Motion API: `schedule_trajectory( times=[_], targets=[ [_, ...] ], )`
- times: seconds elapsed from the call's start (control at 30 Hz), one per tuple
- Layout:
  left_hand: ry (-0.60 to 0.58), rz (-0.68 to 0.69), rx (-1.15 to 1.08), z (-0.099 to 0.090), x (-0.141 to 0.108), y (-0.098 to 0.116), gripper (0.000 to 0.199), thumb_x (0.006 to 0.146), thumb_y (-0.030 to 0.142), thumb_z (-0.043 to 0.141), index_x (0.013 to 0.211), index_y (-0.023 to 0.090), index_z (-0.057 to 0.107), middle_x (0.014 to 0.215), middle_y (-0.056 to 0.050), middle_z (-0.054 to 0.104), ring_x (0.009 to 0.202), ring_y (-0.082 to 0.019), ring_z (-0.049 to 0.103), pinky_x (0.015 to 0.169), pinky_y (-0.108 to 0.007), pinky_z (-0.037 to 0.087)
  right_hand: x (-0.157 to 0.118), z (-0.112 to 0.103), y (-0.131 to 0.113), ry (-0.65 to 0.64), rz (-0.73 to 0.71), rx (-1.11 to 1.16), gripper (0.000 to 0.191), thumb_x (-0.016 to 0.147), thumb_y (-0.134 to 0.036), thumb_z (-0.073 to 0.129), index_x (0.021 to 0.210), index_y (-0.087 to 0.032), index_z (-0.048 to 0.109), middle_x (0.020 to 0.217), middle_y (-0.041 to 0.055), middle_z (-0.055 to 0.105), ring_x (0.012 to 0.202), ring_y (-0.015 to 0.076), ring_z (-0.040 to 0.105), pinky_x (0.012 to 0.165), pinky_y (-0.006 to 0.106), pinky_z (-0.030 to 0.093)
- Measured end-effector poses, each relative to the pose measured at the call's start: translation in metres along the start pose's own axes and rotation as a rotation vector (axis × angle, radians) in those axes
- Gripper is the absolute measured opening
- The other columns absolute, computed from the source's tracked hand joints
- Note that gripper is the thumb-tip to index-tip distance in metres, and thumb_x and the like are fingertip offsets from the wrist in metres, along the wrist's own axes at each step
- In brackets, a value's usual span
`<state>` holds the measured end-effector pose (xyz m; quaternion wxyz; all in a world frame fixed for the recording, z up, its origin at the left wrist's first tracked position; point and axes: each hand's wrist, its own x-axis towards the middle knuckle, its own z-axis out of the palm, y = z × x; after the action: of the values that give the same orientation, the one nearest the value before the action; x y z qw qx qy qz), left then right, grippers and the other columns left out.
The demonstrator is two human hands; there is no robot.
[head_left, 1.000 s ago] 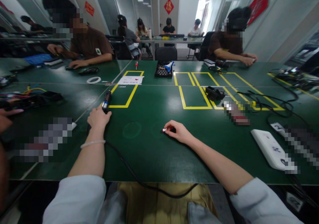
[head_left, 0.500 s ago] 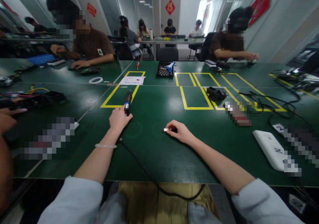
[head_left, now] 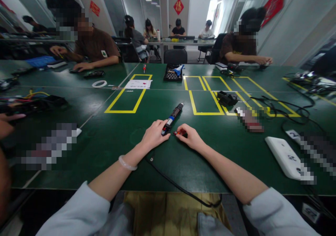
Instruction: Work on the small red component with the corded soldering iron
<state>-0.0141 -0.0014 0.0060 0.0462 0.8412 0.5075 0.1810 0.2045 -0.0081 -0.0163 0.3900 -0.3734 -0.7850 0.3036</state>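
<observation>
My left hand [head_left: 154, 135] is closed around the rear end of a slim black corded electric screwdriver [head_left: 174, 115], with a blue band, a silver section and red bits near my fingers. Its metal tip points away to the upper right. Under my left wrist runs a black cord [head_left: 170, 183], which hangs over the table's near edge; a small ring-shaped end [head_left: 151, 159] shows beside it. Close by on the right, my right hand [head_left: 192, 136] pinches a small reddish part [head_left: 175, 133], too small to name. The two hands are near each other but apart.
Yellow tape frames [head_left: 120, 112] mark the green table [head_left: 147, 211]. A bit case [head_left: 173, 76], a black plastic part [head_left: 227, 98], a white power strip [head_left: 282, 157], loose cables [head_left: 294, 105] and a tape roll [head_left: 99, 84] lie around. Co-workers sit opposite; another person's hand [head_left: 12, 117] is at left.
My left hand has moved right, bringing the screwdriver toward my right hand and tilting its tip to the right. The cord has shifted along with it. My right hand has barely moved.
</observation>
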Motion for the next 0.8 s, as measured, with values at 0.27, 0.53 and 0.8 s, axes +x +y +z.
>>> schedule_trajectory(
  times=[0.27,0.53,0.8],
  targets=[
    [-0.058,0.098,-0.081,0.004,-0.001,0.011,0.066,0.081,0.039,0.062,0.141,0.022,0.04,0.123,-0.011,0.054,0.112,-0.027,0.051,0.091,-0.037,0.047,-0.001,0.0,-0.002,-0.035,-0.065,-0.097,0.004,0.086,-0.021,0.058,0.087,-0.02,0.054,0.087,0.0023,0.056,0.076,0.0149,0.055,0.072,0.027,0.046],
    [-0.056,0.121,-0.093,0.004,-0.003,0.013,0.067,0.081,0.041,0.065,0.14,0.023,0.041,0.124,-0.011,0.053,0.113,-0.027,0.051,0.093,-0.039,0.046,0.001,0.008,-0.004,-0.064,-0.09,-0.22,0.002,0.088,-0.022,0.06,0.086,-0.02,0.06,0.09,0.004,0.058,0.085,0.0176,0.056,0.077,0.029,0.045],
    [-0.042,0.074,-0.011,0.001,-0.004,0.02,0.067,0.082,0.044,0.063,0.142,0.025,0.04,0.121,-0.01,0.052,0.108,-0.027,0.052,0.087,-0.036,0.047,-0.002,0.006,-0.009,-0.062,-0.145,-0.188,0.013,0.092,-0.025,0.055,0.098,-0.021,0.066,0.099,0.0066,0.06,0.095,0.0193,0.059,0.084,0.032,0.048]
  ],
)
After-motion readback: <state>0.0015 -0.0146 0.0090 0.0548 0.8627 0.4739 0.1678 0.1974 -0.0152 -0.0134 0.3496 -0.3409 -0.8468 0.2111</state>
